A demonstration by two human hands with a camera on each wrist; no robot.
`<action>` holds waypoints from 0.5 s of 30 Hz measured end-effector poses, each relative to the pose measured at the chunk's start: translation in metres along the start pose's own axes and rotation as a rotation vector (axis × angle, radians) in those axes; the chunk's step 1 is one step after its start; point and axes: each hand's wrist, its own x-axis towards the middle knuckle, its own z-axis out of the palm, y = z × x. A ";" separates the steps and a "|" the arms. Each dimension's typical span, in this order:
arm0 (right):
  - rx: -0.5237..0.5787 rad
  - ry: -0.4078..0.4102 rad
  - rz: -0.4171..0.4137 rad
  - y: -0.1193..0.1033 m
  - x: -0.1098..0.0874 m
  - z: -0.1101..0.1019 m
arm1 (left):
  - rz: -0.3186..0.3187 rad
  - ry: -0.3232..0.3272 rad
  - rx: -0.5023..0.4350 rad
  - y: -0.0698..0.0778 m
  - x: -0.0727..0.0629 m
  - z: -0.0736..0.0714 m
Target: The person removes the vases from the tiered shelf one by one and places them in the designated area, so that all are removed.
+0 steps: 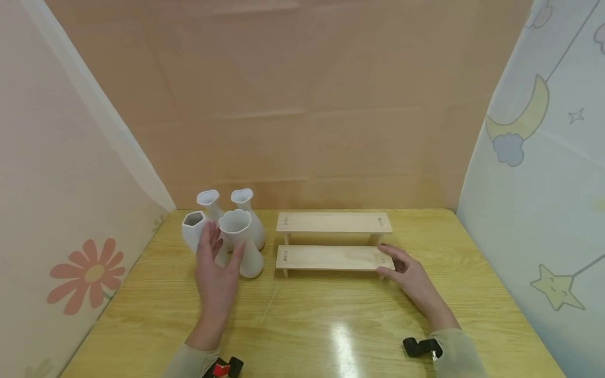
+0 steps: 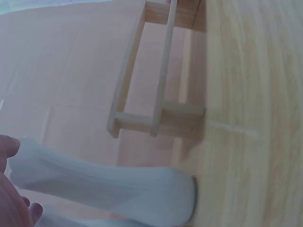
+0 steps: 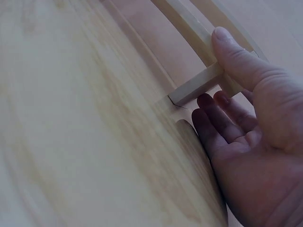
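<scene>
My left hand [image 1: 217,278] reaches up to a white vase [image 1: 250,257] with a scalloped rim. Its thumb lies in front of the vase's narrow middle and its fairly straight fingers are at the left side; firm contact cannot be made out. In the left wrist view, the vase [image 2: 128,189] stands on the table. My right hand [image 1: 416,283] holds the right end of the lower board of a two-step wooden stand [image 1: 331,257]. In the right wrist view, the thumb [image 3: 232,52] presses the board's edge while other fingers curl near a leg [image 3: 196,86].
Behind my left hand stand more white vases: one with an angular mouth [image 1: 193,226], a slim one [image 1: 209,199] and another [image 1: 255,226] with a flared neck. The upper step [image 1: 333,222] is at the back. Patterned cloth walls [image 1: 524,220] enclose the wooden table [image 1: 302,325].
</scene>
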 end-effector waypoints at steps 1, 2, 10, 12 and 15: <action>0.004 0.001 0.001 0.000 0.000 0.000 | 0.013 0.005 0.023 0.002 0.000 -0.002; 0.005 0.000 0.005 0.000 0.000 -0.001 | 0.024 0.010 0.050 0.003 0.000 -0.003; -0.013 0.015 0.053 -0.006 -0.005 -0.006 | 0.149 0.027 0.201 0.011 -0.002 -0.010; -0.024 0.022 0.070 -0.010 -0.007 -0.009 | 0.213 0.048 0.229 0.013 -0.004 -0.009; -0.030 0.045 0.071 -0.018 -0.011 -0.014 | 0.358 0.089 0.255 0.016 -0.007 -0.004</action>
